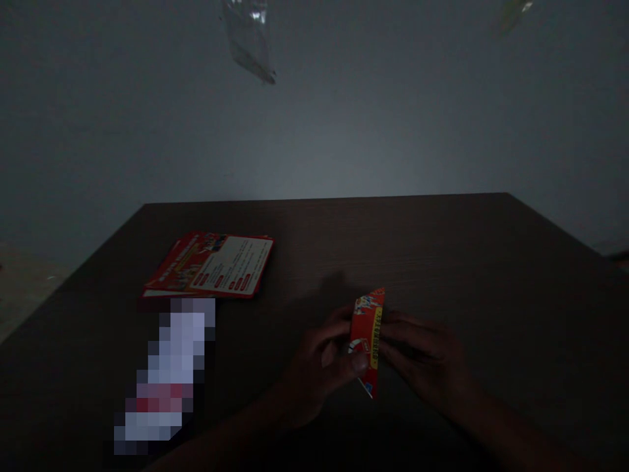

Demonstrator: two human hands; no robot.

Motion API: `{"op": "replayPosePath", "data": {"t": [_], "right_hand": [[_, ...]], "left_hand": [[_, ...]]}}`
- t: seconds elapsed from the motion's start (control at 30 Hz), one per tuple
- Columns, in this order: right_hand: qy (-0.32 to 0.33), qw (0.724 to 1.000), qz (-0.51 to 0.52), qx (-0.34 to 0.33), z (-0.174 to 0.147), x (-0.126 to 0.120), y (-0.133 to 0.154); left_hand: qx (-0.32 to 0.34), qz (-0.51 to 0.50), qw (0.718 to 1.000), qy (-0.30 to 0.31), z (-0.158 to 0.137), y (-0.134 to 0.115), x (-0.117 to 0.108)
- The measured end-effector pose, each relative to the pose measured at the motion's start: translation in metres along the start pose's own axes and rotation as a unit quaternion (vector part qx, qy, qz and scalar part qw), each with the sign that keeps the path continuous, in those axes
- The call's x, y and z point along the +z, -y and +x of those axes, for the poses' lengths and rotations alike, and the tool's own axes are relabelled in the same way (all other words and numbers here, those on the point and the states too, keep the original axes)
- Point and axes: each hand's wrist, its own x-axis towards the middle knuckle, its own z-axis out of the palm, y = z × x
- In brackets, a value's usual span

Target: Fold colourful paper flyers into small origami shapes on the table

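A red folded paper leaflet, printed with pictures and a yellow strip of lettering, stands tilted above the table between my hands. My left hand grips its left side, the thumb pressed on the front face and the fingers mostly behind. At the right edge, my right hand has its fingers closed together against the paper. The back of the leaflet and the right fingertips are partly hidden, and the light is dim.
A stack of red and white printed leaflets lies on the dark wooden table at the left. Nearer me is a bright oblong item, blurred into blocks. Clear plastic hangs on the wall behind.
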Motion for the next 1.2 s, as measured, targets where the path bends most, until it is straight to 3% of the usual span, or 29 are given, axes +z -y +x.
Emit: {"op": "replayPosePath", "data": {"t": [0.2,0.77,0.93,1.2], "right_hand": [[0.043,0.999,0.005,0.012,-0.001,-0.001,-0.001],[0.043,0.999,0.028,0.016,-0.004,-0.001,-0.005],[0.037,0.998,-0.056,-0.003,-0.003,-0.002,-0.006],[0.081,0.983,-0.150,-0.070,0.000,0.000,-0.009]], "left_hand": [[-0.004,-0.019,0.999,-0.036,-0.002,0.007,-0.002],[-0.011,0.023,1.000,-0.017,0.003,0.003,-0.003],[-0.005,0.054,0.996,-0.070,0.002,0.007,-0.005],[-0.037,0.119,0.978,-0.165,-0.001,0.013,-0.003]]}}
